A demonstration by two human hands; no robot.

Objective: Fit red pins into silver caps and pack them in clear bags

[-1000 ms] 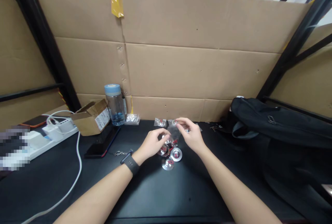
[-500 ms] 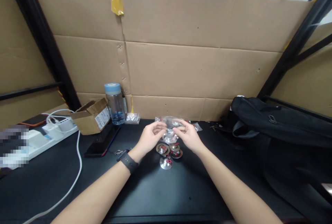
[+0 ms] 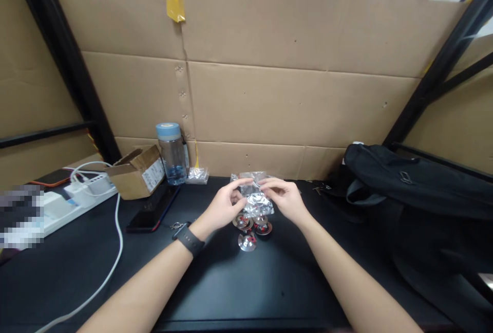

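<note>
Between my two hands is a crinkled clear plastic bag [image 3: 257,204], held up above the black tabletop. My left hand [image 3: 228,203], with a dark watch on its wrist, pinches the bag's left side near the top. On the other side my right hand [image 3: 284,197] has its fingertips closed on the bag's upper right edge. What the bag contains, if anything, I cannot make out. Just below it lie several shiny round metal discs [image 3: 247,242] with red marks, partly overlapping. Behind my hands, more clear plastic packaging [image 3: 239,175] lies near the cardboard wall.
At left stand an open cardboard box [image 3: 133,176], a blue-lidded bottle [image 3: 172,155], a dark phone [image 3: 150,215] and a white power strip [image 3: 84,194] with a cable. A small plastic packet [image 3: 197,175] lies beside the bottle. A black backpack [image 3: 408,184] fills the right side.
The plastic bag is spread flatter and hangs lower between my hands, covering part of the discs. My right hand has shifted slightly right; the discs have stayed put.
</note>
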